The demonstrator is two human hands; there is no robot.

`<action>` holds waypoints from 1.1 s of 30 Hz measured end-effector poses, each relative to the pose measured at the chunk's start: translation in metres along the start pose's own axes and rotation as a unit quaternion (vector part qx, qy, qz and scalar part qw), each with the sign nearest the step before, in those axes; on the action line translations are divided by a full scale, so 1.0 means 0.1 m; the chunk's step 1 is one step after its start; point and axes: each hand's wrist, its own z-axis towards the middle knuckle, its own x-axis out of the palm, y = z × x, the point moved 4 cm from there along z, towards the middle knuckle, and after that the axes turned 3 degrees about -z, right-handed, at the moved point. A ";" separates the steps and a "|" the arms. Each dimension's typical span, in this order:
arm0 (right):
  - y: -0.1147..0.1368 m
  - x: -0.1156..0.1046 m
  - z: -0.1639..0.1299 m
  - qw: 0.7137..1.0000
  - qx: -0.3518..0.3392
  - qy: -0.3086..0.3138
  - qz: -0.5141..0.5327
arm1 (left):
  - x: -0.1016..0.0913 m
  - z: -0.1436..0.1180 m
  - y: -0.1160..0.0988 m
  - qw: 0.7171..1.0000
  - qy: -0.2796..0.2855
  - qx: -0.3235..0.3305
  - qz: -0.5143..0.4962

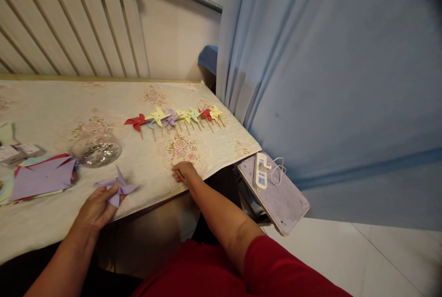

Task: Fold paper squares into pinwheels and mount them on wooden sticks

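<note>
Purple paper, folded into a pinwheel head (117,189), is being held near the front edge of the desk (51,103) by the left hand (95,207), whose fingers are curled about its lower vanes, the thumb pressing from the side. A thin wooden stick (180,175) is being pinched between the fingers of the right hand (184,171), which is resting on the floral cloth a little to the right, well apart from the head. Judged from this, the mounting step is being carried on: head and stick are being made ready to be joined, and the next move is calling for the stick to be brought across to the centre of the head and fixed there squarely. Both forearms are being extended forward over the desk edge, the right one angling in from a red sleeve (276,264). Also being catalogued: a row of finished pinwheels (174,117) lying farther back; a clear bowl of small shiny pieces (95,149), contents too small to tell; a stack of coloured paper sheets (41,177) at the left.
</note>
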 end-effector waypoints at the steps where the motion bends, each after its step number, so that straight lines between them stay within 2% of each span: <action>1: -0.01 0.00 -0.01 1.000 0.004 0.002 0.001 | 0.01 -0.01 0.00 1.000 0.001 -0.002 -0.004; 7: -0.06 -0.02 -0.09 1.000 -0.005 0.016 0.022 | 0.08 -0.09 -0.02 1.000 -0.005 -0.012 -0.016; 12: -0.08 -0.01 -0.02 1.000 0.002 -0.001 0.007 | 0.10 -0.16 -0.03 0.999 -0.030 -0.017 -0.027; 19: -0.06 -0.01 -0.08 1.000 -0.007 -0.003 0.008 | 0.08 -0.14 -0.02 0.999 -0.004 -0.005 -0.040; 29: -0.06 0.03 -0.01 0.999 0.020 -0.029 -0.005 | 0.07 -0.15 -0.01 0.999 -0.013 -0.003 -0.042; 33: -0.06 0.02 -0.06 1.000 0.000 -0.026 0.001 | 0.06 -0.13 -0.01 0.999 -0.005 -0.006 -0.044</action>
